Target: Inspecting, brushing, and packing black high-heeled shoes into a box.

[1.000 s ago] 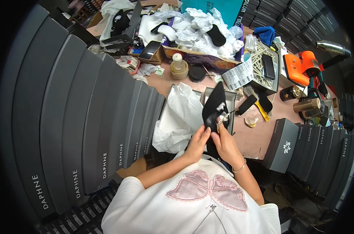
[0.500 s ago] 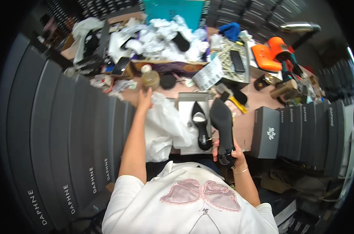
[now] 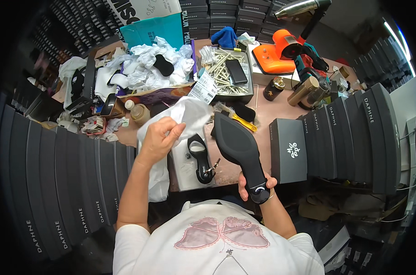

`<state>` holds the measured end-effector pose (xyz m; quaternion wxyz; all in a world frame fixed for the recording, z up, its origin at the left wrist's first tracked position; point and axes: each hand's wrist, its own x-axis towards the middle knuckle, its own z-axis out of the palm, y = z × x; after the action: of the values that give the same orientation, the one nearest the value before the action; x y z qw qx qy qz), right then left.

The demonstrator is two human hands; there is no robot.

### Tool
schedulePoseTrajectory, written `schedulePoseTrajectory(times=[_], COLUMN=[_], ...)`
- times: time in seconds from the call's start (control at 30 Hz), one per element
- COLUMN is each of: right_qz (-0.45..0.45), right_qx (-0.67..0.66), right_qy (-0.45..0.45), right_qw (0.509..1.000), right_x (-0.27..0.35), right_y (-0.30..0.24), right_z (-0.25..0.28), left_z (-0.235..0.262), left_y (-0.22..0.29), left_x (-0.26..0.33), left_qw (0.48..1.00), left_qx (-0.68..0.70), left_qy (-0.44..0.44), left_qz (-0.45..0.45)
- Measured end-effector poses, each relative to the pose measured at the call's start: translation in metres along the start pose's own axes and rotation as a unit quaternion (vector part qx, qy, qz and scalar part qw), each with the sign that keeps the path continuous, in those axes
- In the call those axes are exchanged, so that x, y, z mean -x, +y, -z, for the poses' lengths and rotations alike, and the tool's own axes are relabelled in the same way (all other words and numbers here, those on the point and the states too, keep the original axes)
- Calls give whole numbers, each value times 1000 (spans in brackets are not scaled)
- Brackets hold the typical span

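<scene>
My right hand (image 3: 257, 189) grips a black high-heeled shoe (image 3: 237, 144) by its heel end, with the dark sole facing up. A thin white sheet (image 3: 189, 117), either cloth or tissue paper, is pinched in my left hand (image 3: 160, 137) and hangs out toward the shoe. Between my hands the other black shoe (image 3: 200, 158), with an ankle strap and a small buckle, lies in an open shoebox (image 3: 182, 176). My left hand partly covers the white wrapping (image 3: 157, 185) to the box's left. A bottle of pale liquid (image 3: 138, 112) stands beyond my left hand.
Dark shoeboxes (image 3: 66, 183) line the left side, and more boxes (image 3: 354, 133) the right. At the back are a box of crumpled white paper (image 3: 148, 64), a tray of pale sticks (image 3: 226, 73) with a phone, and an orange device (image 3: 274, 57). A yellow-handled brush (image 3: 244, 122) lies beyond the shoe.
My left hand has left the bottle and come back nearer, now pinching the raised white sheet. The view has turned to the right. My right hand still holds the shoe sole-up.
</scene>
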<state>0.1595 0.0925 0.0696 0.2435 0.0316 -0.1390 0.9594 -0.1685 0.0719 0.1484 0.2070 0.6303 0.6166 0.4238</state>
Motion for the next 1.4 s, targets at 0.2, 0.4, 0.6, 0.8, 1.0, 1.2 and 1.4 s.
schedulePoseTrajectory(times=[0.2, 0.4, 0.6, 0.8, 1.0, 1.2, 1.4], right_qz=[-48, -82, -234, -358, -263, -246, 53], right_qx=[-68, -67, 94, 415, 759, 430, 397], right_qy=[35, 39, -76, -45, -82, 103, 204], right_qw=[996, 994, 965, 835, 589, 863, 893], right_x=[0, 0, -22, -66, -73, -89, -68], right_y=[-11, -4, -7, 6, 52, 80, 162], right_z=[26, 31, -22, -57, -21, -10, 1], left_z=[-45, -53, -52, -39, -27, -10, -14], left_y=[-40, -81, -93, -49, -68, -20, -19], left_x=[79, 135, 123, 101, 124, 125, 136], left_qw=[944, 914, 917, 911, 974, 992, 989], left_qx=[-36, -146, 188, 305, 73, 76, 134], left_qy=[243, 298, 220, 218, 138, 82, 66], left_qz=[222, 232, 276, 172, 166, 58, 7])
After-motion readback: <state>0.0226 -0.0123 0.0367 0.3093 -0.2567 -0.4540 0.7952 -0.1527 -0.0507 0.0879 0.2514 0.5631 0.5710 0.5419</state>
